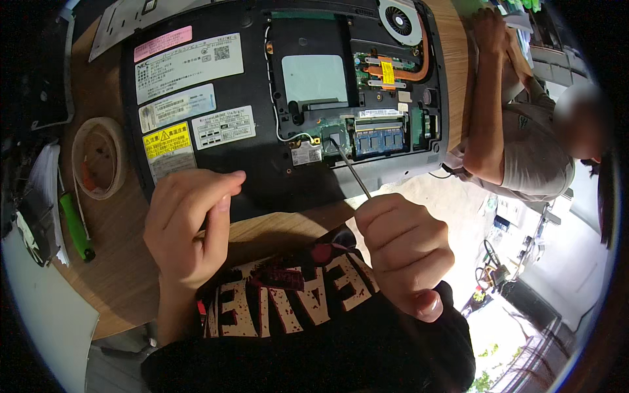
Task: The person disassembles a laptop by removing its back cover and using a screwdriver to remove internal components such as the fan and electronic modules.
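An opened laptop base lies upside down on the wooden table, its inner parts exposed. My right hand is wrapped round a screwdriver; the fist hides its handle. The metal shaft slants up and left, with its tip over the green circuit board beside the memory module. Left of that tip is a small silver card. By the laptop's lower left edge, my left hand has its fingers curled together and the thumb close against them. Whatever it may hold is hidden.
At left are a round tape roll with an orange item inside, a green-handled screwdriver and papers. A silver panel lies behind the laptop. Another person works at the table's right side.
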The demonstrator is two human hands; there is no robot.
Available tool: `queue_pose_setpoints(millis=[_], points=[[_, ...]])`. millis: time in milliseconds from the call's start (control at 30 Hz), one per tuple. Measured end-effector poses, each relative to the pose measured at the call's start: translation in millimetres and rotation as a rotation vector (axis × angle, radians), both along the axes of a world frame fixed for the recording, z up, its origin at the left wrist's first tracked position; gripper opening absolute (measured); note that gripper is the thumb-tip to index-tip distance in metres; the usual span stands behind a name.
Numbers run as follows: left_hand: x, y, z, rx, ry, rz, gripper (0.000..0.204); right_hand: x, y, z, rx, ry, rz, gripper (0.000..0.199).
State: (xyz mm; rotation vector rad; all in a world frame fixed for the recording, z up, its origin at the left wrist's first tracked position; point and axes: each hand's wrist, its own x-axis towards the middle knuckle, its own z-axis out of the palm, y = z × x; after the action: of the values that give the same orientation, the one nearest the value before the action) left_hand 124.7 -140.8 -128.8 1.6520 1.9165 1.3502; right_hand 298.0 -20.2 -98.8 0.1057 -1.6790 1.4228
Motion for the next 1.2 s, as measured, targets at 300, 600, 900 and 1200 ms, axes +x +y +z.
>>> queue_pose_setpoints(millis=[300, 600, 900, 1200], points=[[0.9, -0.5, -0.6, -0.018, 0.001, 0.006, 0.019, 21.8, 4.5, -2.5, 0.047, -0.055, 0.109, 0.049], [1.8, 0.7, -0.4, -0.010, 0.008, 0.015, 0.019, 11.1, 9.2, 0.0, 0.049, -0.018, 0.120, 0.037], [3.4, 2.3, -2.1, -0.013, 0.004, 0.034, 0.020, 11.1, 3.8, -6.5, 0.159, -0.084, 0.188, 0.031], [2.8, 6.6, -1.5, -0.010, 0.026, 0.062, 0.018, 13.8, -1.3, -5.0, 0.142, -0.027, 0.207, 0.029]])
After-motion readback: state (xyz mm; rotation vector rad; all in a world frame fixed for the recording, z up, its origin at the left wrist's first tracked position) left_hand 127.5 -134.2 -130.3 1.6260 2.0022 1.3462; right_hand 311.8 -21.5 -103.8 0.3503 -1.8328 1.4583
